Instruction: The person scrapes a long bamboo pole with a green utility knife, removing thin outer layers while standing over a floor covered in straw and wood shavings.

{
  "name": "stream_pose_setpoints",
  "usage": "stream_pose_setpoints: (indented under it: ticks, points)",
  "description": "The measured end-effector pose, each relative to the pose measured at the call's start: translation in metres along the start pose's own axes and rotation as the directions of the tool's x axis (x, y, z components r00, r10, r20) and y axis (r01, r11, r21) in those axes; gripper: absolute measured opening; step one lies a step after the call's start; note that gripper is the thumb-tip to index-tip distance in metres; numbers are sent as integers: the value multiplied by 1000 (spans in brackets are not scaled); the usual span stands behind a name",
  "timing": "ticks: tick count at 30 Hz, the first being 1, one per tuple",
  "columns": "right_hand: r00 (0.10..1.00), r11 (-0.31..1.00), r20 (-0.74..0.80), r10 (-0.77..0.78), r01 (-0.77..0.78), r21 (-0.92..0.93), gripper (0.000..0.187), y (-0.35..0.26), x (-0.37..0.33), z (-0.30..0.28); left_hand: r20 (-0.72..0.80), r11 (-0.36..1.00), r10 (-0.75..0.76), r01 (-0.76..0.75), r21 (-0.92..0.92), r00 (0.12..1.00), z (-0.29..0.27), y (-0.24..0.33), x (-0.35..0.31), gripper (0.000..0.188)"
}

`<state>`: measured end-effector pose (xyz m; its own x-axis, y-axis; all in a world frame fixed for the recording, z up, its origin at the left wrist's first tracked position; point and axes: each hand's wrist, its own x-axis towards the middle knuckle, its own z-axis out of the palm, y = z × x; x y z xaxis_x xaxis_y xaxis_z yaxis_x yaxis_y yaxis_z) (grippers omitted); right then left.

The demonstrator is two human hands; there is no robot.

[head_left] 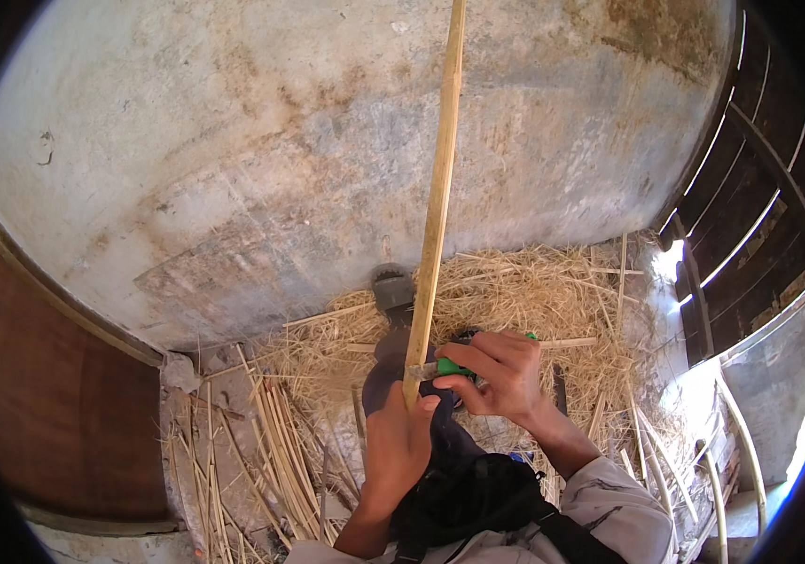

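A long pale bamboo strip (439, 179) rises from my lap and runs up past the top of the view. My left hand (397, 440) is closed around its lower end, thumb along the strip. In my right hand (501, 376) is a knife with a green handle (456, 367), the fingers wrapped round it. The knife's short metal part (425, 371) meets the strip just above my left thumb; how deep the blade sits cannot be seen.
Shavings (534, 291) heap on the floor before a stained wall (327, 141). Split bamboo strips (280, 442) lie at left, and more poles (743, 442) lean at right. A brown panel (54, 376) stands at far left, dark slatted boards (750, 179) at right. A grey shoe (393, 289) rests by the shavings.
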<state>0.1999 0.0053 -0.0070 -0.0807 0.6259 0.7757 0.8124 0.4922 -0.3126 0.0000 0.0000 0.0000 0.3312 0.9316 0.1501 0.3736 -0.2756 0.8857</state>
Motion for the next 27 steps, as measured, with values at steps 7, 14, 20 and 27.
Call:
stream_pose_setpoints:
  ticks: [7,14,20,27]
  points:
    - [1000,1000,-16,-19,19,-15,32,-1,7,4,-39,1000,-5,4,-24,999,0,-7,-1,31]
    - [979,998,-203,32,-43,-50,20,23,-4,19,17,994,-102,101,51,995,-2,-5,-5,29]
    - [725,829,-412,552,-528,183,42,104,28,-35,163,998,-66,61,32,984,2,-27,-35,27]
    - [969,910,10,247,-236,342,36,49,-10,-8,-12,990,-79,77,-115,997,-6,-12,-9,33]
